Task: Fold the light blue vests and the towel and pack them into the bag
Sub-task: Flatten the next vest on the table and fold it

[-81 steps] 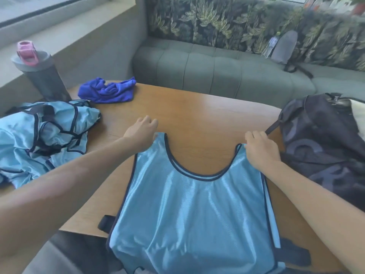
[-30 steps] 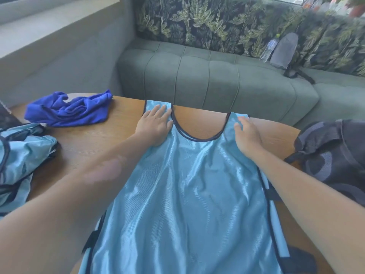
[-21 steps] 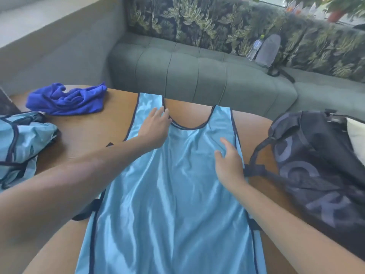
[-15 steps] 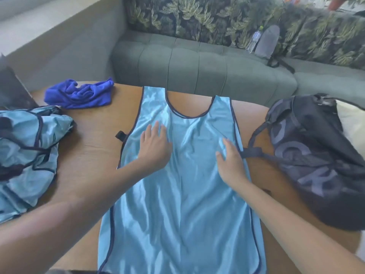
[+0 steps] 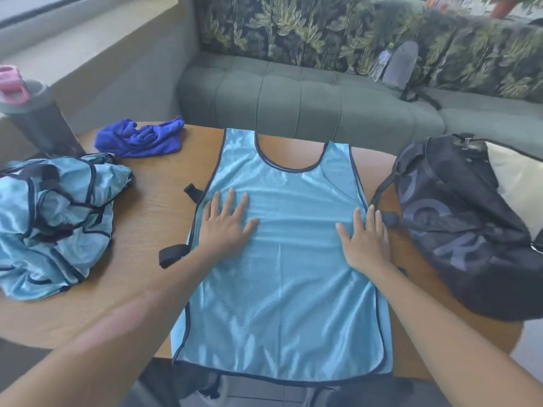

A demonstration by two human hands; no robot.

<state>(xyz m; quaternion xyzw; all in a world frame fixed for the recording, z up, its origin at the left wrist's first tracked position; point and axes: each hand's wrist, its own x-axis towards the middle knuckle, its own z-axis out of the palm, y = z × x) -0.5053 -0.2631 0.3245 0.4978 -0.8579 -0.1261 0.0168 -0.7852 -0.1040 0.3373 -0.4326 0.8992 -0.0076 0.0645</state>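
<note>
Under both palms, light blue vest (image 5: 282, 274) lies flat on wooden table (image 5: 152, 218), hem hanging off near edge. Left hand (image 5: 226, 227) and right hand (image 5: 365, 239) pressed on it, fingers straight, hands apart, gripping nothing. Right of right hand, dark bag (image 5: 458, 227), touching vest edge. Left of left hand, crumpled vests (image 5: 55, 224); beyond it, blue towel (image 5: 141, 138) and shaker bottle (image 5: 35, 116).

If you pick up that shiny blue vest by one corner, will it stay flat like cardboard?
Probably not. The vest looks thin and shiny, so it would likely droop and slide about. The pile of vests beside it has crumpled into soft folds. Both the left hand and right hand press it flat.
</note>
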